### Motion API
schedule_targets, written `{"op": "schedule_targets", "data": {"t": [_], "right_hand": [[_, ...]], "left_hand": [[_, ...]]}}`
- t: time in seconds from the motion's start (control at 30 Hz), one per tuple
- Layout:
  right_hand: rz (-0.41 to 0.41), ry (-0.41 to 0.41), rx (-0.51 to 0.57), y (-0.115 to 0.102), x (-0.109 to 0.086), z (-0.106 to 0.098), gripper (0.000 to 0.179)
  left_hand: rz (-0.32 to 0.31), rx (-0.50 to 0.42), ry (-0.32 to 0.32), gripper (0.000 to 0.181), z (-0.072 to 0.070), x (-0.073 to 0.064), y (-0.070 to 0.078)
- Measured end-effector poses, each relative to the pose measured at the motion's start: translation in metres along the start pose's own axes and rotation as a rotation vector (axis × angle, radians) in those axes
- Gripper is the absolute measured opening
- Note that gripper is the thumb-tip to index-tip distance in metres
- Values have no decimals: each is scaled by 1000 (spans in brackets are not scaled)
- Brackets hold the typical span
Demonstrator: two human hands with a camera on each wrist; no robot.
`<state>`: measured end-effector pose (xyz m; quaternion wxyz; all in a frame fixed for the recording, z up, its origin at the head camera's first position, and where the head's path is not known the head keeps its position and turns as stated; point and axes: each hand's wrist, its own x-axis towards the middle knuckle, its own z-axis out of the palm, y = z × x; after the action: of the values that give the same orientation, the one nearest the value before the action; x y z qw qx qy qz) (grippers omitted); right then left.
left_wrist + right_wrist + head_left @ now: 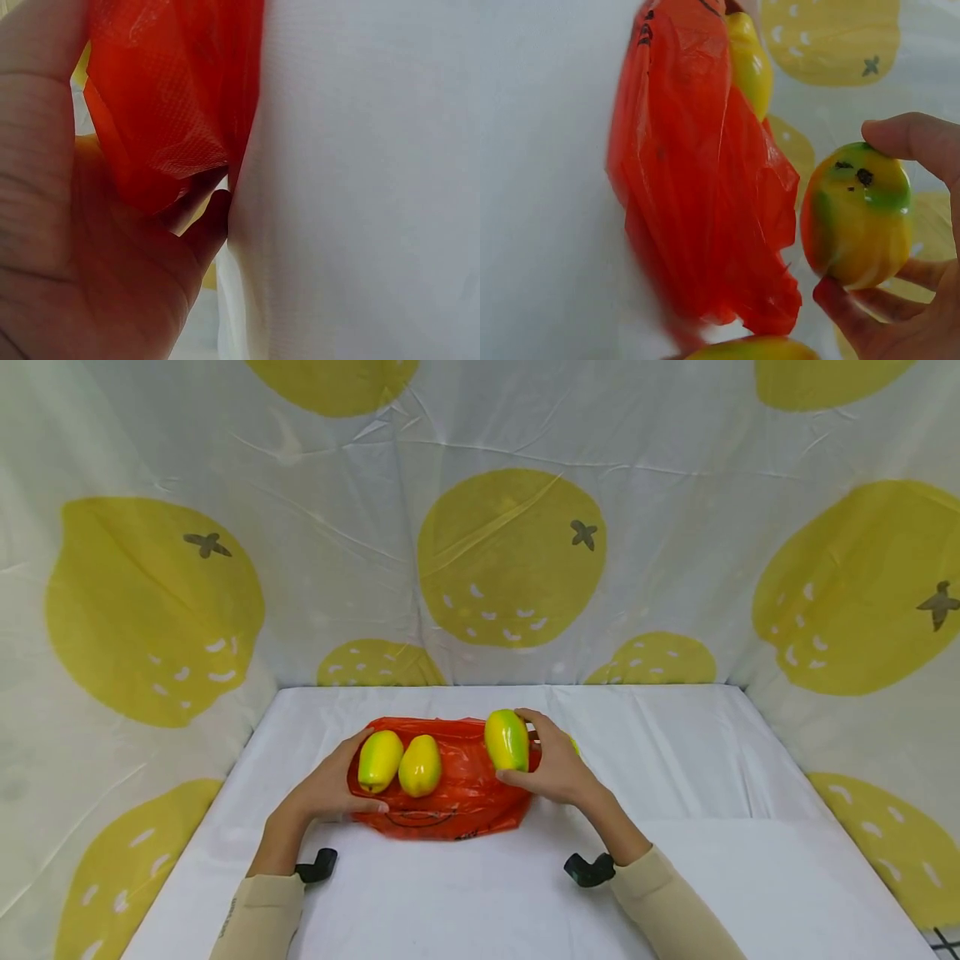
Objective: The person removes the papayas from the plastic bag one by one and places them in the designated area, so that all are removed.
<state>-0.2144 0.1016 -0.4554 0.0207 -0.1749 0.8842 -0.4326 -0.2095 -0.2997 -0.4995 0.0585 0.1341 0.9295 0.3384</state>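
The right hand (553, 766) grips a yellow-green fruit (507, 741), with its thumb and fingers bent around it and the long side of the fruit running roughly from near to far. The left hand (330, 785) holds the far-left end of the red bag (468, 777), thumb on the near side and fingers around the back. The big thing to see is where the bag lies from the right hand's grip: it is under it and off to the left, so the gripped fruit hangs by the right end of the bag and looks a little apart from it. Farther left of that grip, two more fruits seem to sit in the mouth of the bag. The long fruit (380, 761) is right beside the left hand, between its thumb and fingers, and the rounder fruit (420, 766) is just to the right of it. Both are nearer to the left hand than to the right. On the other side of the right hand, just past its back, one last fruit (754, 349) peeks out, and most of it is hidden. The bag lies on a white table (450, 902).
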Motion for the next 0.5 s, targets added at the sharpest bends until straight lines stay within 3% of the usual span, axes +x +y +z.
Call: {"op": "schedule_targets", "data": {"t": [0.5], "right_hand": [[-10,57,-5,18,-11,-41,94]], "left_hand": [[-11,-18,-13,133,0,0,2]]}}
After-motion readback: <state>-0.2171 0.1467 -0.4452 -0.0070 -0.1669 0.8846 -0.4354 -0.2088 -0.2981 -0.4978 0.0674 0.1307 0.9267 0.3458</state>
